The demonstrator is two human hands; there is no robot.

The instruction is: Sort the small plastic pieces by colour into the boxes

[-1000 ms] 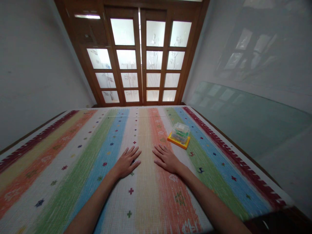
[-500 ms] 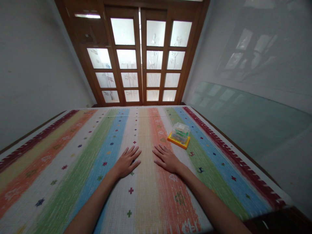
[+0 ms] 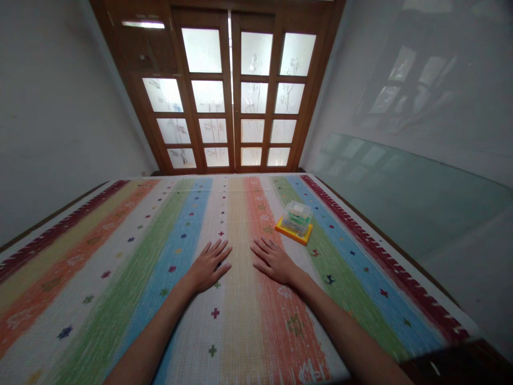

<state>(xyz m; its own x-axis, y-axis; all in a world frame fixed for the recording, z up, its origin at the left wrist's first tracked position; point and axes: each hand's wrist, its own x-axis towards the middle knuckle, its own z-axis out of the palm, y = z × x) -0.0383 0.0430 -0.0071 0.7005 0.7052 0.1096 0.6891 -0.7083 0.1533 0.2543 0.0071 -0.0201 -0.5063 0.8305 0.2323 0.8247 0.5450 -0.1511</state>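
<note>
My left hand [image 3: 209,266] lies palm down on the striped cloth [image 3: 240,299], fingers spread and holding nothing. Across a narrow gap, my right hand [image 3: 274,260] also rests flat on the cloth with its fingers apart. Just beyond the right hand is a small clear plastic box [image 3: 297,216] with green and pale items inside, too small to name. It sits on a yellow-orange base or tray [image 3: 282,230]. Neither hand touches the box.
Wooden doors with glass panes [image 3: 232,96] stand past the far edge of the cloth. A pale glass sheet [image 3: 393,187] leans along the right wall [image 3: 460,96]. The left wall [image 3: 52,107] is plain. A dark object lies at the bottom right corner.
</note>
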